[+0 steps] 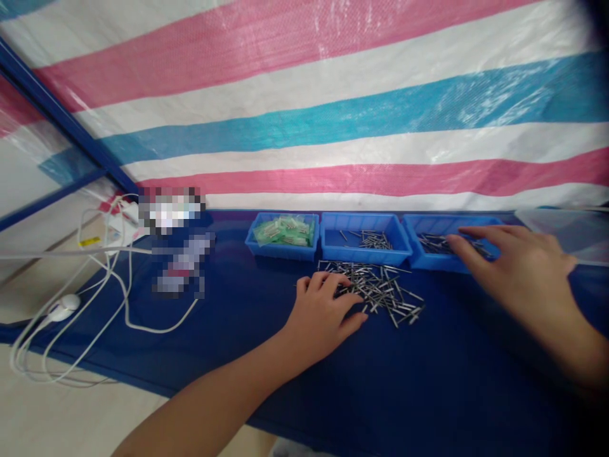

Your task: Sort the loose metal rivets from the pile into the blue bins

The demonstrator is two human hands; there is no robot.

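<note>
A loose pile of small metal pins point(385, 289) lies on the dark blue table cover point(404, 381). My left hand point(323, 317) rests on the pile's left edge, fingers curled down onto the pins. Whether it grips any I cannot make out. My right hand point(514, 266) reaches over the right blue tray point(419, 257), fingers stretched out above the pins inside it, holding nothing that shows. The middle blue tray point(364, 254) has a few pins in it. The left blue tray point(259, 247) is filled with green-tinted packets.
A striped pink, white and blue tarp point(333, 95) hangs behind the trays. White cables point(114, 292) and a white plug lie at the table's left end, beside blurred-out objects. A clear sheet point(571, 235) sits at the far right.
</note>
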